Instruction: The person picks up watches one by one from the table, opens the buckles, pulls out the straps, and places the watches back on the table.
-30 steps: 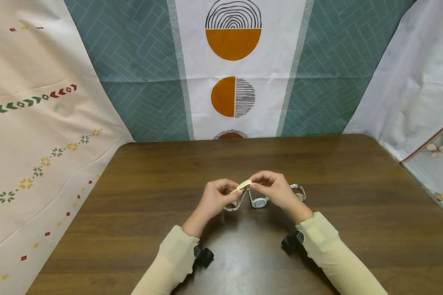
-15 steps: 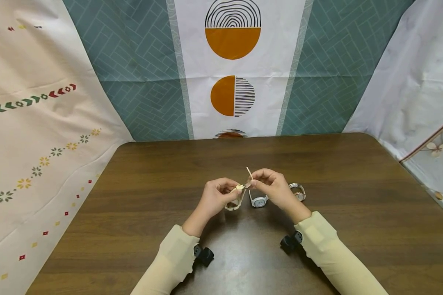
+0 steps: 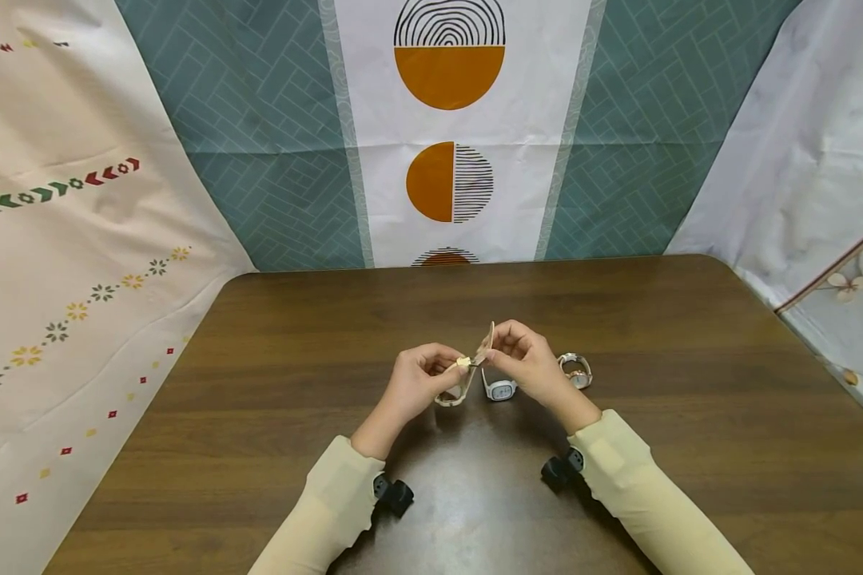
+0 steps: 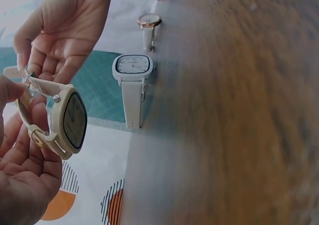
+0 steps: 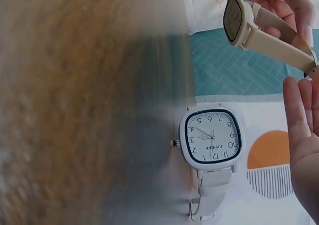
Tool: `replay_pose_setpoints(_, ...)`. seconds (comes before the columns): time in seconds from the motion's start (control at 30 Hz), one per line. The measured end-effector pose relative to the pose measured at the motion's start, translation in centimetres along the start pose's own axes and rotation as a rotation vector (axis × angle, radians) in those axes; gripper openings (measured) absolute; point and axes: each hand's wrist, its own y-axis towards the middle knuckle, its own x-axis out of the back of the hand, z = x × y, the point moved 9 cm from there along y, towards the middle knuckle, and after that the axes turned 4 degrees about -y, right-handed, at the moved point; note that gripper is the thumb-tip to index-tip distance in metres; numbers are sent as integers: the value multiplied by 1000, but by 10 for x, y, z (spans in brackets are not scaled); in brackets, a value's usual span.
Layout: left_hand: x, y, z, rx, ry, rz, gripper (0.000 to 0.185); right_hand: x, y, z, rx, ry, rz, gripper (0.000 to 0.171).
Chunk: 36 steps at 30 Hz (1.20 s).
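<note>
Cream sleeves [image 3: 334, 499], black wrist cameras [image 3: 394, 495]

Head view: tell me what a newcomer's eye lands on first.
Both hands, left hand and right hand, meet above the table's middle, pinching a beige watch by its strap. Behind them on the wood stand a white square watch and a small rose-gold watch.

Beige watch [image 4: 67, 122]: smooth matt strap that looks like plastic or rubber, glossy glass face, small gold-coloured metal buckle [image 3: 463, 362]. White watch [image 5: 211, 136]: smooth, faintly glossy case and strap (probably plastic). Third watch [image 3: 578, 370]: polished rose-gold metal rim. Surface [image 3: 690, 383]: dark wood grain with a soft sheen. Backdrop [image 3: 273, 136]: printed cloth, matt and creased. Sleeves [image 3: 640, 495]: soft matt fabric.
</note>
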Motion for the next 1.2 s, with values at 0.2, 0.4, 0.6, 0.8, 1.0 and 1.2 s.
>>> replay_pose_setpoints(0.2, -2, 0, -1, -21, -19, 7, 14, 3, 0, 1, 22, -84, -36, 19)
replay_pose_setpoints(0.4, -5, 0, -3, -41, -65, 14, 19, 6, 0, 1, 23, -100, -70, 16)
replay_pose_setpoints(0.6, -5, -1, -2, -26, -86, 1, 15, 6, 0, -2, 1, -116, -95, 15)
replay_pose_setpoints(0.8, -4, -1, -5, -66, -43, -36, 16, 9, -1, -4, -9, -106, -128, 16)
replay_pose_setpoints(1.0, -5, -2, -14, -88, -54, -22, 14, 10, -1, -3, -4, -75, -137, 18)
replay_pose_setpoints(1.2, -3, -3, -17, -98, -36, -29, 5, 4, 0, -4, -4, -72, -105, 16)
